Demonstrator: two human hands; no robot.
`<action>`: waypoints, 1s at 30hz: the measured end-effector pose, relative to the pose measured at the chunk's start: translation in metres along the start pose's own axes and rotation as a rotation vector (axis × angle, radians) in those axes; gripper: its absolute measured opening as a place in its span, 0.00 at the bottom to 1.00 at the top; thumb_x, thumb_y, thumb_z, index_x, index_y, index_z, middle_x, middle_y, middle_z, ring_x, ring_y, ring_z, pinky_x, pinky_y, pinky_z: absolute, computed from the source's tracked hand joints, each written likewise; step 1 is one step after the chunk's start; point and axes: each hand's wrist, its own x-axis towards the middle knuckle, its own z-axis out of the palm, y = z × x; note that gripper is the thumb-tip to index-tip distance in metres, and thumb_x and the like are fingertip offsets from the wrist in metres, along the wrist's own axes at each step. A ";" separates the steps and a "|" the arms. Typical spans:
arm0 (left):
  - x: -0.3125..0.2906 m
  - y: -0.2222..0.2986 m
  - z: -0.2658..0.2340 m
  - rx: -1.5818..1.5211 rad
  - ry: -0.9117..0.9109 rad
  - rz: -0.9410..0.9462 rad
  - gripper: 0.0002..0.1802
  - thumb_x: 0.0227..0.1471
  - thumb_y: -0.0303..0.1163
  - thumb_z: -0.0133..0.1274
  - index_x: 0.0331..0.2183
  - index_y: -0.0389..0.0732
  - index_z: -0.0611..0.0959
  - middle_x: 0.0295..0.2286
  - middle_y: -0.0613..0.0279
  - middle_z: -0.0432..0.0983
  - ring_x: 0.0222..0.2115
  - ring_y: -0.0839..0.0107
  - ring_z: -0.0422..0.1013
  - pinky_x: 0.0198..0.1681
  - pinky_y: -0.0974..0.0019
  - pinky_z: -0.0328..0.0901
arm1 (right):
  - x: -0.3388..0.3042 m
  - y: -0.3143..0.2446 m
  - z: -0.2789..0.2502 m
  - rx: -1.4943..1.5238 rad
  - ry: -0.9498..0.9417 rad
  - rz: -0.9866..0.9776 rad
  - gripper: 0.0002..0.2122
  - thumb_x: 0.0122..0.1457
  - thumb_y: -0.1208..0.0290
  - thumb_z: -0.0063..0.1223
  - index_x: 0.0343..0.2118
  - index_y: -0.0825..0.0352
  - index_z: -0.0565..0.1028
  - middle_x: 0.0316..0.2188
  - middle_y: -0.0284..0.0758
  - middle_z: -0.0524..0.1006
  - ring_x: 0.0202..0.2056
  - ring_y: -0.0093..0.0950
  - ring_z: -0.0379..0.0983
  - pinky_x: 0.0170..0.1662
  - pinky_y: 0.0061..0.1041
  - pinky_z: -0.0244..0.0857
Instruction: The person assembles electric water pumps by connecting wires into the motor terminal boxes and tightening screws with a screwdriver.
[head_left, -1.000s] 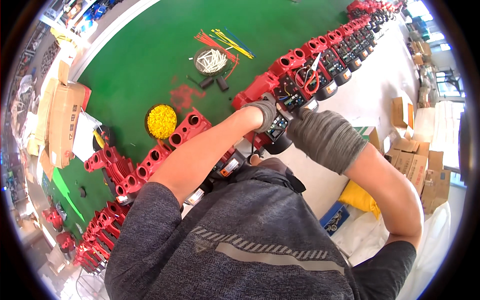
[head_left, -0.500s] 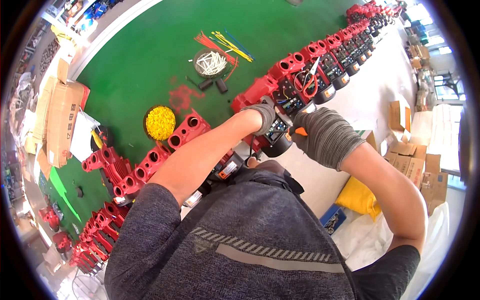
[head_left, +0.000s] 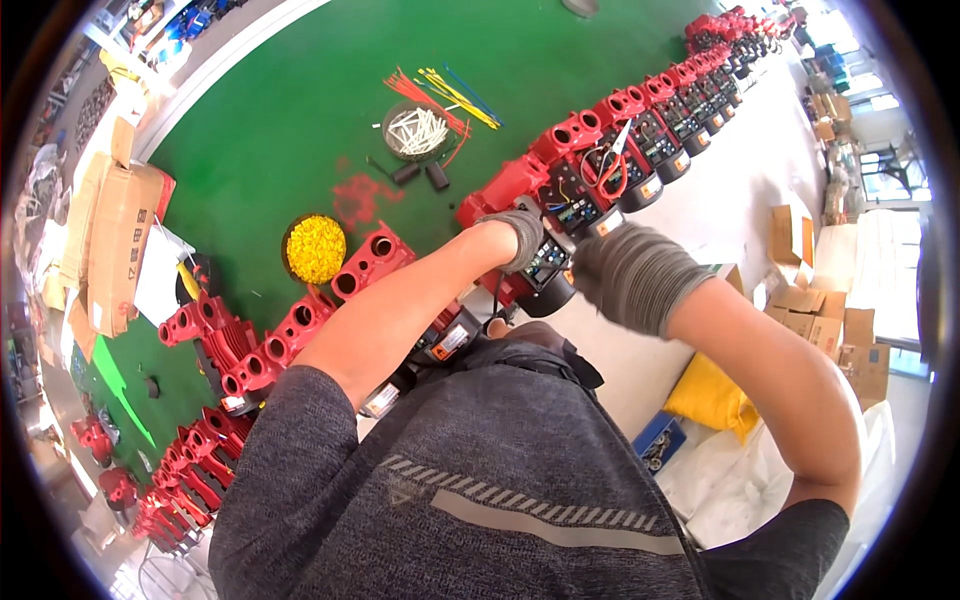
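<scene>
Right hand (head_left: 635,275) now nearer red motor unit (head_left: 545,265); finger state of both hands unclear.

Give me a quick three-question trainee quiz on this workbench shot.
1. True or false: both hands wear grey gloves.
2. The yellow pieces sit in: A) a round dish B) a cardboard box C) a red housing.
3. What colour is the table top?

Key:
1. True: left hand and right hand are both gloved, at the red unit.
2. A, the round dish.
3. Green, the table top.
</scene>
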 end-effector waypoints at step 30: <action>0.008 0.008 -0.009 -0.177 -0.095 -0.170 0.10 0.47 0.31 0.56 0.31 0.39 0.89 0.30 0.52 0.82 0.30 0.60 0.77 0.37 0.59 0.72 | -0.001 -0.022 0.011 -0.192 0.066 -0.060 0.08 0.49 0.73 0.59 0.33 0.66 0.81 0.27 0.43 0.81 0.33 0.42 0.81 0.38 0.38 0.74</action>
